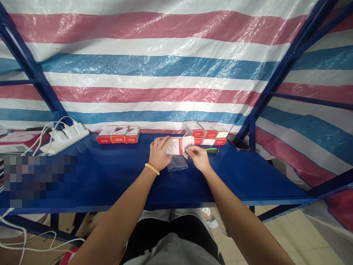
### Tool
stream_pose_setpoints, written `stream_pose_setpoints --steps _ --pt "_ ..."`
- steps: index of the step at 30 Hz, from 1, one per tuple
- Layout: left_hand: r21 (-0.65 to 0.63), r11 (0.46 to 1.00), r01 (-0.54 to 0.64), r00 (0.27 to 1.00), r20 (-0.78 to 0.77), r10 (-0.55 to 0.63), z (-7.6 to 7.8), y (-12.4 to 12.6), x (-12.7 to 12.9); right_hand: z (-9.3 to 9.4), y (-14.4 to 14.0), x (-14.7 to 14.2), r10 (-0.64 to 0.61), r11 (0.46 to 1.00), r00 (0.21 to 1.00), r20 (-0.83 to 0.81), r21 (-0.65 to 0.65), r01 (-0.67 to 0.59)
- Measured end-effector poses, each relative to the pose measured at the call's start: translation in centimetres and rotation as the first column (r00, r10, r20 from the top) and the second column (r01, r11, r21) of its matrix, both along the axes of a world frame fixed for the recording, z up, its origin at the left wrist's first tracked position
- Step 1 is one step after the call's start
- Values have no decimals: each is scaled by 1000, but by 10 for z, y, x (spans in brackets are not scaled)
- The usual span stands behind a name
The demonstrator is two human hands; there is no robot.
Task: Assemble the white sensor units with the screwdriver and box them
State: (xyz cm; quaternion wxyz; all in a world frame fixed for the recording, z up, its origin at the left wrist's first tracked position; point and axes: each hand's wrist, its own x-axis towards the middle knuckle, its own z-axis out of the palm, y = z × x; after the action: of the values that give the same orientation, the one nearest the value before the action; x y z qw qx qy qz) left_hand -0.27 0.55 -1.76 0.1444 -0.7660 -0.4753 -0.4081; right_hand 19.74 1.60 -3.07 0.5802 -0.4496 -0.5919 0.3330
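My left hand is wrapped round a small white and red cardboard box, held just above the blue table. The box's right end stands open, with its flaps folded out. At that end are the pinched fingers of my right hand, on or beside a lower flap; whether they grip the flap or something inside is too small to tell. Under the box lies a clear plastic bag. A green-handled tool rests on the table just beyond my right hand, its other end hidden.
Three red and white boxes stand in a row at the back left. Several more boxes are stacked at the back right, near a black phone. A white power strip with plugs and cables occupies the left of the blue table.
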Motion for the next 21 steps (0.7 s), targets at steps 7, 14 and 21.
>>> stream_pose_setpoints --steps 7,14,21 --pt "-192 981 -5 1000 18 9 15 25 -13 29 24 -9 -30 997 924 380 80 0" --pt "-128 987 94 992 92 -82 3 41 -30 30 30 -36 -14 980 934 358 188 -58" --pt "-138 986 95 993 82 -84 -8 36 -35 7 -2 -52 14 961 936 351 254 -109"
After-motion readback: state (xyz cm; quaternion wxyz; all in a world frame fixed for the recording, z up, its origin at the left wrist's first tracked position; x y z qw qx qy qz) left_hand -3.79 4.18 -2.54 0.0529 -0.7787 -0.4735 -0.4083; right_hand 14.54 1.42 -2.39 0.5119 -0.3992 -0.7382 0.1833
